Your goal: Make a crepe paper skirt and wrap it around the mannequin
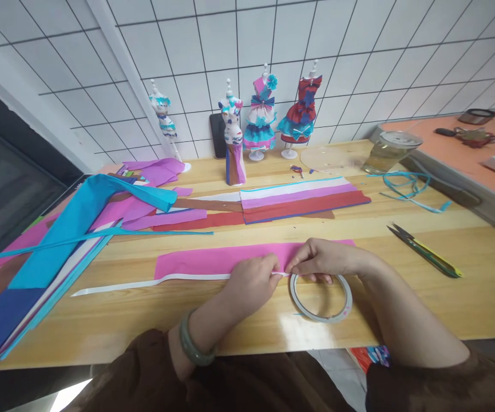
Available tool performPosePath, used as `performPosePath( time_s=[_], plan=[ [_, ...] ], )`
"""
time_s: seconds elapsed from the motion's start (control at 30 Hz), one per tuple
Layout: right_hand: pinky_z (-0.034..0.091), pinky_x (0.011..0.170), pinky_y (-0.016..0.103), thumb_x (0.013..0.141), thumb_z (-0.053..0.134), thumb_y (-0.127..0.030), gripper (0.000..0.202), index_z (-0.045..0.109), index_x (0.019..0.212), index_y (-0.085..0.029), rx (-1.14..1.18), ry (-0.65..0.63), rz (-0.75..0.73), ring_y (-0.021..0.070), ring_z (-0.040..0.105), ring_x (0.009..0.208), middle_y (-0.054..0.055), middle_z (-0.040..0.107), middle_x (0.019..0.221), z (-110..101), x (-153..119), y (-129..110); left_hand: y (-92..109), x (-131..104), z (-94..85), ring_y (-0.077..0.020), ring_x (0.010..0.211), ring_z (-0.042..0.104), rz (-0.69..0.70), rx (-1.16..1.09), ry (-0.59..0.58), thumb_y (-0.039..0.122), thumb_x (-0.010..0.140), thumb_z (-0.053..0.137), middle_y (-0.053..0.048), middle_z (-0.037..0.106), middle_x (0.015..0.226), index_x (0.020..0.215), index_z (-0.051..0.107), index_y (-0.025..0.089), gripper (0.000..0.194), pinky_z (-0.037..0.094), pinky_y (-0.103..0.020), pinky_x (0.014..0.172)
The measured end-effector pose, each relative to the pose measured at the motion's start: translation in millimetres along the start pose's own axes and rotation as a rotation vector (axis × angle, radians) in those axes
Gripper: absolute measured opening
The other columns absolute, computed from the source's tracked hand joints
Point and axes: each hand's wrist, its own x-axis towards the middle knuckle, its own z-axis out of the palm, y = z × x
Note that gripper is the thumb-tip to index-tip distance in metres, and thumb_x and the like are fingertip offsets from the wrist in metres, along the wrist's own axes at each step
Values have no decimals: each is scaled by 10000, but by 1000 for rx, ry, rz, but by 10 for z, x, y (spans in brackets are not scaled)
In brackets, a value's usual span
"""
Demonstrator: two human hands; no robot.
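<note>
A pink strip (200,260) of crepe paper or thin fabric lies flat across the wooden table in front of me. Along its near edge runs white tape (204,277), whose loose end trails off to the left. My left hand (253,280) is closed, fingertips pinching the tape at the strip's edge. Close beside it, my right hand (327,257) pinches the tape and the edge with thumb and forefinger. The tape roll (347,306) rests under my right hand's other fingers, joined to the tape.
Green-yellow thread snips (427,252) lie at the right, near a coil of blue ribbon (408,194) and a glass (391,151). Layered coloured strips (303,200) lie beyond the pink one. Colourful strips (71,223) heap at the left. Several dressed mini mannequins (260,120) and a phone (218,135) stand along the wall.
</note>
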Motion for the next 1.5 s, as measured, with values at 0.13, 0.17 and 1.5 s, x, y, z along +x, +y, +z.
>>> performPosePath(
  time_s=[0.13,0.17,1.5],
  plan=[
    [336,354,153,744,561,-357,295,675,911,-143,21,-12,-15,28,415,355,-38,513,522,-8,-1,19,-39,40,-5,-158,773,584,-33,-34,-20,332,820,448,8,635,847,889,507,229,137,389,-259,614],
    [340,356,151,744,567,-366,304,668,926,-144,25,-18,-17,27,417,360,-38,513,531,-12,-5,23,-46,44,-7,-159,781,584,-35,-37,-18,336,818,452,8,635,853,896,506,230,142,392,-260,622],
    [225,289,138,709,634,-426,338,602,877,-134,223,200,72,3,364,310,-44,523,538,-255,-519,459,-75,70,70,-177,751,591,-44,12,15,417,767,519,20,648,802,863,526,238,203,357,-273,597]
  ],
)
